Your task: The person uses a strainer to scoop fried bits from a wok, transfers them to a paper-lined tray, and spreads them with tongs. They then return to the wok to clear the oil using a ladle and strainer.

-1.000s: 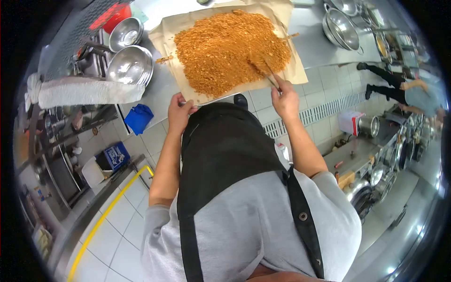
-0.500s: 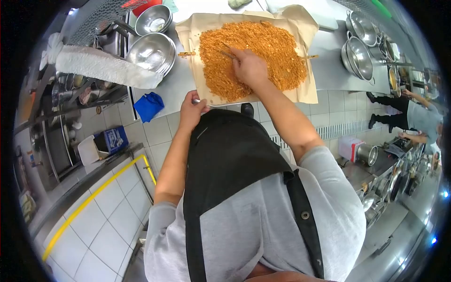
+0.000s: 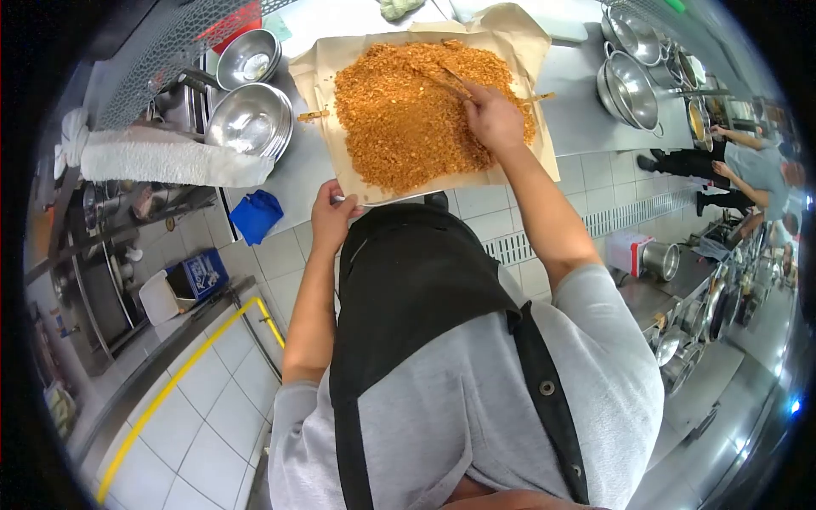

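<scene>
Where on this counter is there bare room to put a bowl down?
Bare steel lies right of the tray, before the nested colanders. Left, only a narrow strip separates it from the stacked bowls. Crumbs fill the tray, where the right hand holds a stick.

A loose, flat bed of orange-brown fried crumbs [image 3: 399, 119] covers a tan paper-lined tray [image 3: 327, 76], just right of the stacked steel bowls [image 3: 251, 123]. Two thin wooden chopsticks [image 3: 444, 76] slant into the crumbs on the side farther from the bowls.
</scene>
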Tool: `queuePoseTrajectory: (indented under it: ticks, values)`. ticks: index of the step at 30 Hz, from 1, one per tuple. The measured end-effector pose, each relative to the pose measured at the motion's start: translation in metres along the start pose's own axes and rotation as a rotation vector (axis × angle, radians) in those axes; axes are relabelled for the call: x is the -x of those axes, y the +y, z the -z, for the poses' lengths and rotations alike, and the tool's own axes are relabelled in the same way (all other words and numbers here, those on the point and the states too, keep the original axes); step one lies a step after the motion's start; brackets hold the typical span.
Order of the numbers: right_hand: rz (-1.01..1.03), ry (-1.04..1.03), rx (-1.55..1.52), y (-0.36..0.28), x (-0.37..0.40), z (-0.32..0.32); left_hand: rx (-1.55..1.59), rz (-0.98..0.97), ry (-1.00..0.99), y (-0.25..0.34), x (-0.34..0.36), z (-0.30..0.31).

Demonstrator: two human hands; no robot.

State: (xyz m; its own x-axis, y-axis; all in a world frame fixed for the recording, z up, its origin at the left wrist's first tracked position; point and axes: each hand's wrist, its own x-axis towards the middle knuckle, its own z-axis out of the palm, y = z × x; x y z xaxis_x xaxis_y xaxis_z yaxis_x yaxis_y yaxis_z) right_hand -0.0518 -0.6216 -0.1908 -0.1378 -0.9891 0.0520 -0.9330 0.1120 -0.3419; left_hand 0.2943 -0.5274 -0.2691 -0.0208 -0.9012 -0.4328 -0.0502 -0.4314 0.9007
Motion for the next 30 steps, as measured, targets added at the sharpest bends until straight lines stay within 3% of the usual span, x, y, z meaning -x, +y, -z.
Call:
queuePoseTrajectory:
  ticks: [11,13,15,19,21,26,30]
  values:
    - [-0.06,0.08,0.08,0.08,-0.018,0.007,-0.009,0.013,0.008,0.005,0.005,-0.003]
    - [-0.04,0.156,0.066,0.078,-0.023,0.016,-0.001,0.01,0.032,0.005,0.0,-0.005]
    - [-0.064,0.06,-0.08,0.068,-0.012,0.02,0.054,0.005,-0.003,-0.003,0.001,-0.002]
    - [-0.002,0.118,-0.063,0.023,-0.019,0.001,0.026,0.001,0.009,-0.004,0.001,-0.005]
    - [-0.078,0.026,-0.016,0.015,-0.026,0.005,0.046,-0.006,-0.002,-0.001,0.002,-0.003]
    - [-0.088,0.117,0.029,0.094,-0.017,0.002,0.051,0.0,0.021,0.001,0.006,-0.006]
    - [-0.145,0.161,-0.072,0.1,0.011,0.009,0.072,-0.056,0.023,-0.002,0.003,-0.003]
